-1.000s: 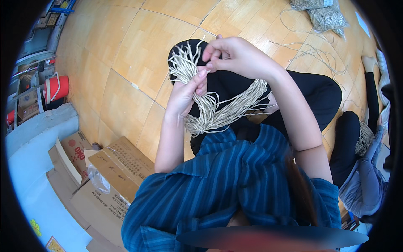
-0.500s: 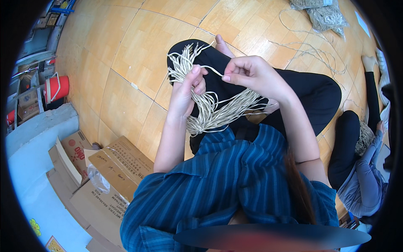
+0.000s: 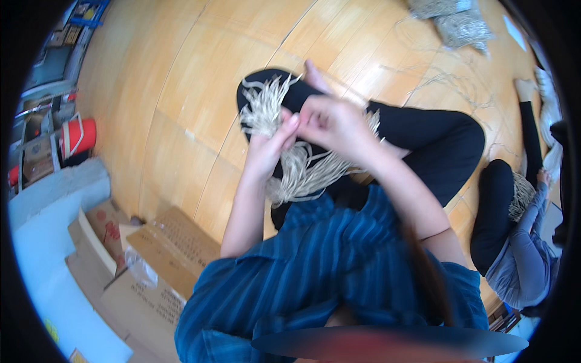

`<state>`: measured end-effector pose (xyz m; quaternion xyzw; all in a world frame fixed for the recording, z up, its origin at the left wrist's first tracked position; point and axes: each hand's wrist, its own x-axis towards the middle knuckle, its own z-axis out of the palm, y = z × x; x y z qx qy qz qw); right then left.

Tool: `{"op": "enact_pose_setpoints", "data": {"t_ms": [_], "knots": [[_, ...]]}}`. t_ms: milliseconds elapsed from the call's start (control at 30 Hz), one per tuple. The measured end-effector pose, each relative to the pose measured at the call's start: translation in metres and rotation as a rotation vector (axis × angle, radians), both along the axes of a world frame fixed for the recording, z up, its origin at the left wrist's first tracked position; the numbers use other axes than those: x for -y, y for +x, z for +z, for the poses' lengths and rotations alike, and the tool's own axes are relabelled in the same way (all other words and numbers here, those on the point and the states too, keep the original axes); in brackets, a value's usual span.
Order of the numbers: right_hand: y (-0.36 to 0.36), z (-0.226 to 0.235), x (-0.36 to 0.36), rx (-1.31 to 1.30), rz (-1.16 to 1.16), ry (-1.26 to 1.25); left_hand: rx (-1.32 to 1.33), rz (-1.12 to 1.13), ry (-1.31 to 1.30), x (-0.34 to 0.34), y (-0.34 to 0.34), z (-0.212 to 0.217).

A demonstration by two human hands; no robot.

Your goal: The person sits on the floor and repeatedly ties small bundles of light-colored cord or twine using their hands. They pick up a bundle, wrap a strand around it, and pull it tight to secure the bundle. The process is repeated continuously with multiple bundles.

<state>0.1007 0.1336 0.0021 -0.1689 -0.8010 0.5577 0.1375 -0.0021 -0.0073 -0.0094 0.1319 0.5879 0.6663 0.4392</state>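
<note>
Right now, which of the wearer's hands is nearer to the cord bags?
Right. The right hand is below and left of the cord bags in the picture; the left hand, around the cord bundle, is farther left.

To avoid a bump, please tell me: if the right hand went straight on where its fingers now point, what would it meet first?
Most likely the left hand, at its thumb; blur hides whether it and the right hand touch. The fanned cord ends lie beyond.
</note>
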Motion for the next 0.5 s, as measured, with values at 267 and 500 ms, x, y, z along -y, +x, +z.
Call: {"op": "enact_pose_setpoints", "data": {"t_ms": [267, 500], "knots": [[0.001, -0.011, 0.001, 0.083, 0.531, -0.834, 0.03, -0.193, -0.082, 0.01, -0.015, 0.004], [-0.004, -0.02, 0.005, 0.108, 0.532, -0.925, 0.085, -0.143, 0.066, 0.011, -0.018, -0.008]]}}
